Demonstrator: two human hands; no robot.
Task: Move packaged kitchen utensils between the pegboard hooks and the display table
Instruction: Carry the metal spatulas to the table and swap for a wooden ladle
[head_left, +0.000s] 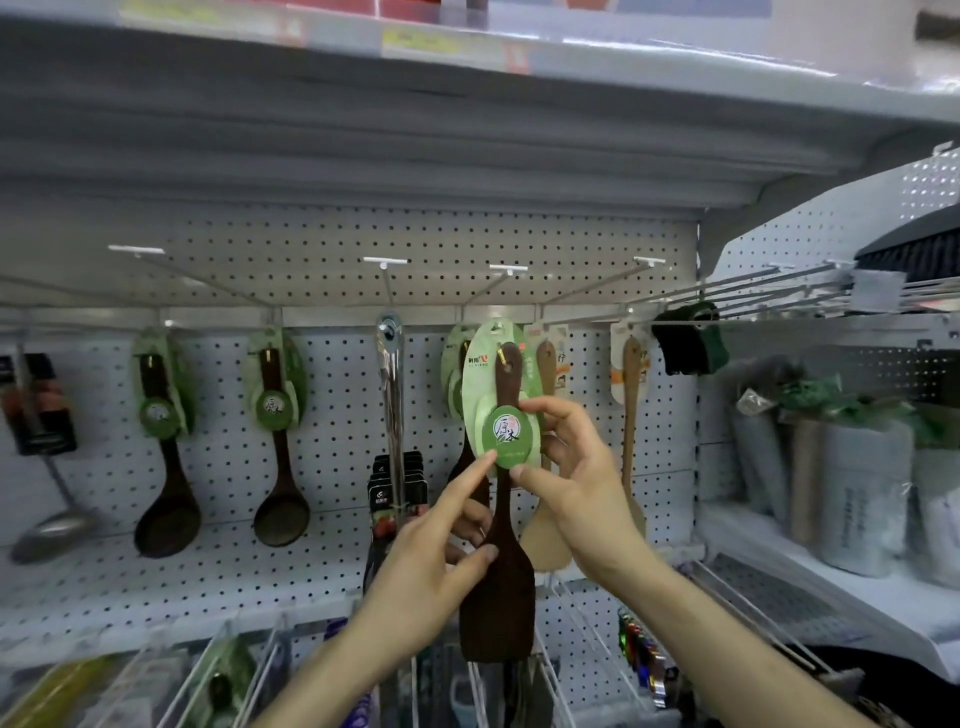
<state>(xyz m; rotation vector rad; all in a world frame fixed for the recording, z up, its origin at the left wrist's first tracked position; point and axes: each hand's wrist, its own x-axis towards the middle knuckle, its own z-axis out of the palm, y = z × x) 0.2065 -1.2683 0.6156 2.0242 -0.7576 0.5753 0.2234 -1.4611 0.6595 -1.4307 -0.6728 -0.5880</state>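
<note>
Pegboard (311, 244) wall under a grey shelf (467, 130).

Surroundings:
- Well left of the left hand (436, 561): two dark wooden ladles (169, 493) on green cards, and a steel ladle (52, 525) beyond them.
- Just left of its fingers: a hanging steel handle (390, 395) over a stack of black packets (397, 483).
- Directly behind the right hand (571, 467): a pale wooden spatula (545, 530), partly covered by the palm. A second pale one (631, 415) hangs to its right.
- Far right: wrapped grey rolls (857, 493) on a side shelf.

Task item: dark spatula (498, 608) on a green card (480, 374), upright between both hands, blade down.
- Left hand: thumb on the neck of the spatula, curled fingers behind it, index finger straight up and touching the card's lower edge.
- Right hand: thumb on the bottom of the card's round label, fingers curled round the card's right edge, pinching it.
- The card top sits above both hands at hook (506, 270) level. Cannot tell whether it is on the hook.
</note>
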